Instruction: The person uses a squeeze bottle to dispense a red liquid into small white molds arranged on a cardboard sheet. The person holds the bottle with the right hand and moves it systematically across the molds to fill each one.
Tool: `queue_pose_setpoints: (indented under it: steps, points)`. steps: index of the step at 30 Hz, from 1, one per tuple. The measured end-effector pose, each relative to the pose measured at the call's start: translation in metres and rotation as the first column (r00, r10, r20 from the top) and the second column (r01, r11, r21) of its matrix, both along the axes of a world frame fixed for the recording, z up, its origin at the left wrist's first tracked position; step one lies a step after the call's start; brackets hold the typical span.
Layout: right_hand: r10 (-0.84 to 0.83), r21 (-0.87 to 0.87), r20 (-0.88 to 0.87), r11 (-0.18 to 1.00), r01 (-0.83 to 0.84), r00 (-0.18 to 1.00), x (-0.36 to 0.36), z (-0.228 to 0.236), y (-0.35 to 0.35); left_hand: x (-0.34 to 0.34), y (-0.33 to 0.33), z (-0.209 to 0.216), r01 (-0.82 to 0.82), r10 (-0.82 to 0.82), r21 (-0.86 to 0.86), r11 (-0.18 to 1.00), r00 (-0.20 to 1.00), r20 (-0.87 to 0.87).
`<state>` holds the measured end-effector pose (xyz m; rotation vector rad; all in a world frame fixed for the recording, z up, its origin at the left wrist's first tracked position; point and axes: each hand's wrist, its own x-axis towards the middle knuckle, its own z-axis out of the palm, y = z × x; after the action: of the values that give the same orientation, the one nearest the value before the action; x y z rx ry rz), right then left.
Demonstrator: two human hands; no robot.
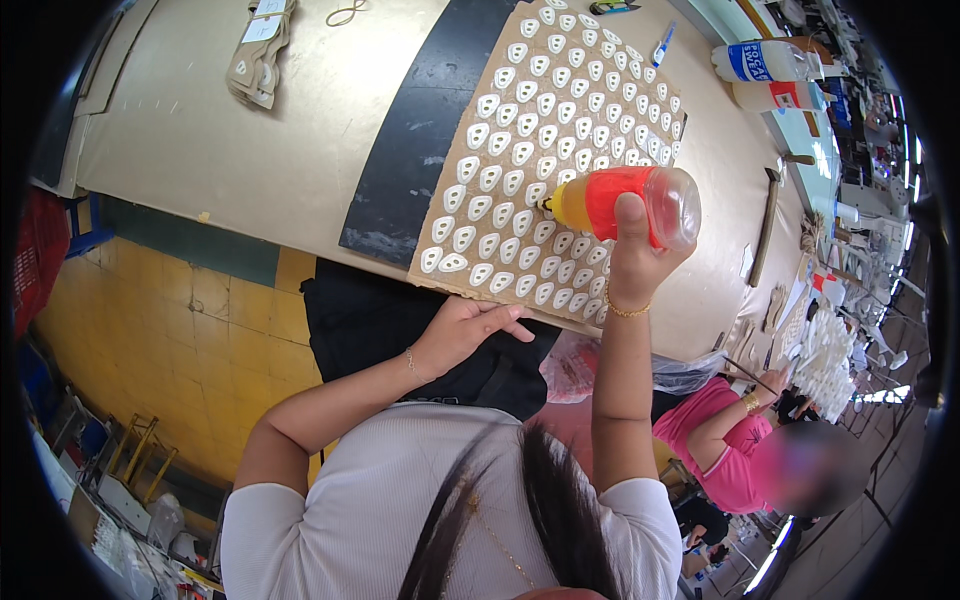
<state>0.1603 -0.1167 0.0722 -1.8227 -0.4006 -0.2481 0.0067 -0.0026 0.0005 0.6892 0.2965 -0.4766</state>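
My right hand (640, 255) is wrapped round a squeeze bottle (610, 203) with a red label and yellow cap. The bottle lies tipped over, its dark nozzle pointing left and down at the sheet. Beneath it, a brown sheet (470, 225) carries rows of small white rounded pieces (489, 178), each with dark openings or marks in the middle. At the sheet's near edge rests my left hand (465, 335), its thumb and a finger stretched out to the right and holding nothing I can see. The bottle hides some of the pieces.
A black mat (400, 150) lies under the sheet's left side. Tied brown pieces (262, 55) sit far left. A blue cutter (664, 45), drink bottles (765, 62) and a hammer (766, 225) lie beyond and right. A co-worker in pink (720, 445) is at the right.
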Motion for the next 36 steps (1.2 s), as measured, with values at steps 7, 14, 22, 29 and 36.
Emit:
queue_pose_setpoints:
  steps: [7, 14, 22, 29, 36]
  points:
    - [0.007, -0.023, 0.027, 1.000, -0.006, 1.000, -0.006, -0.003, 0.004, -0.001, -0.001, -0.002, -0.014, 0.015, -0.018, 1.000, 1.000, 0.003]
    - [0.063, -0.139, 0.144, 0.989, -0.043, 0.988, 0.003, 0.002, 0.017, 0.000, -0.001, -0.001, -0.023, 0.023, -0.022, 0.999, 1.000, 0.004]
    - [0.018, 0.035, 0.029, 0.999, -0.019, 0.999, 0.001, 0.003, 0.015, -0.002, -0.003, -0.005, -0.021, 0.021, -0.017, 1.000, 1.000, 0.023]
    - [0.050, 0.032, -0.074, 0.998, -0.048, 0.996, -0.005, 0.006, 0.015, -0.001, -0.002, -0.005, -0.012, 0.012, -0.010, 1.000, 1.000, 0.014]
    - [0.037, -0.051, -0.021, 0.998, -0.038, 0.999, 0.000, 0.006, 0.010, -0.003, -0.003, -0.008, -0.012, 0.011, 0.032, 0.999, 0.999, 0.033]
